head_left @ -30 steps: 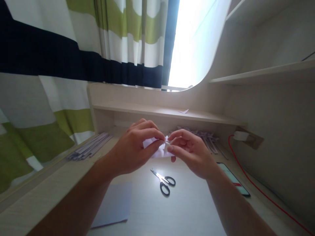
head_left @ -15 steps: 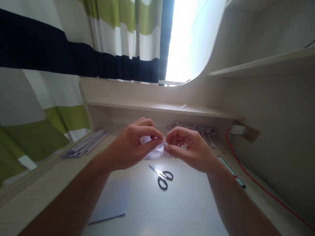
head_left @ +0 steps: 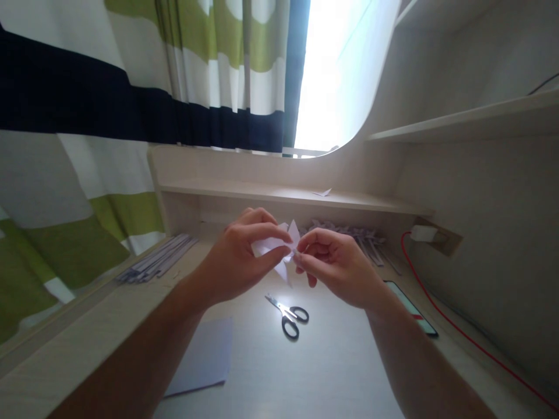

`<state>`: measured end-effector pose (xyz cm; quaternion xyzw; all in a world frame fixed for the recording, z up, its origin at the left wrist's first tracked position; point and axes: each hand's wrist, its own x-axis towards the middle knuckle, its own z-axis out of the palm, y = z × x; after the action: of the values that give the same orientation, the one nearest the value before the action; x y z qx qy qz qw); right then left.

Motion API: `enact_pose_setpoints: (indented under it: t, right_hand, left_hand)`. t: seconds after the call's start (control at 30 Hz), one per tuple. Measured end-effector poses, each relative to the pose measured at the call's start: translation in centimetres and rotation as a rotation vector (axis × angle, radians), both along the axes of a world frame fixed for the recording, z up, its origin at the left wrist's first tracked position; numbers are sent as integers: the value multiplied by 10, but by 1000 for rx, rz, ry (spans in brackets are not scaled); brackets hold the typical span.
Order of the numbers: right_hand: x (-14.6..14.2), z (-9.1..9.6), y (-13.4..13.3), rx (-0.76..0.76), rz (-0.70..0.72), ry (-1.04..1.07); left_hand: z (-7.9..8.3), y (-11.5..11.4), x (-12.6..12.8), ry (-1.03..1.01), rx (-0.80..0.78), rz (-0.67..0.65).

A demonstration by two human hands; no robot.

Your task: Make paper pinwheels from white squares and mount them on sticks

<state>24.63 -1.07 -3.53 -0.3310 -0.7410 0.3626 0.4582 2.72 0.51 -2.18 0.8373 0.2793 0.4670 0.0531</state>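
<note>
Above the desk, a folded white paper piece (head_left: 293, 231) with pointed petal-like flaps is held between my two hands. My right hand (head_left: 334, 262) pinches its centre between thumb and forefinger, the other fingers curled. My left hand (head_left: 244, 250) is closed around the left side of the paper, thumb and forefinger tips at its middle with a small gap showing between them. Part of the paper lies hidden behind the left fingers. Below the hands, a pair of scissors (head_left: 288, 315) with black handles rests on the desk, blades slightly apart.
Paper strips (head_left: 158, 259) are stacked at the left; more folded strips (head_left: 369, 238) pile up at the back right. A paper sheet (head_left: 203, 358) lies by my left forearm. Right of my right forearm are a phone (head_left: 410, 308) and a red cable (head_left: 454, 331) from a white plug (head_left: 423, 233).
The paper piece has turned and its pointed flaps now stand out between the hands. My left thumb and forefinger have parted slightly. The view has shifted a little.
</note>
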Motion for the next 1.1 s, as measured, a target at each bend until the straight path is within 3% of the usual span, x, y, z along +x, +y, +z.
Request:
enact_pose_setpoints:
  t: [0.13,0.2,0.3,0.4,0.63,0.87,1.1]
  right_hand:
    - [0,1,1,40,-74,15]
    - [0,1,0,55,-104,13]
    - [-2,-1,-1,99,-157,-30]
    - [-3,-2,-1,150,-207,-92]
    - [-1,-1,-5,253,-136,-251]
    - [-3,2,-12,359,-126,-426]
    - [-2,3,-12,376,-134,-417]
  left_hand:
    - [0,10,-3,-179,47,171]
    - [-1,16,-5,-230,-53,218]
    - [-2,22,-7,-227,-254,181]
    - [-2,22,-7,-183,-332,151]
    - [3,17,-8,-137,-286,147]
    - [1,20,-8,-21,-373,135]
    - [-5,22,-8,-31,-230,170]
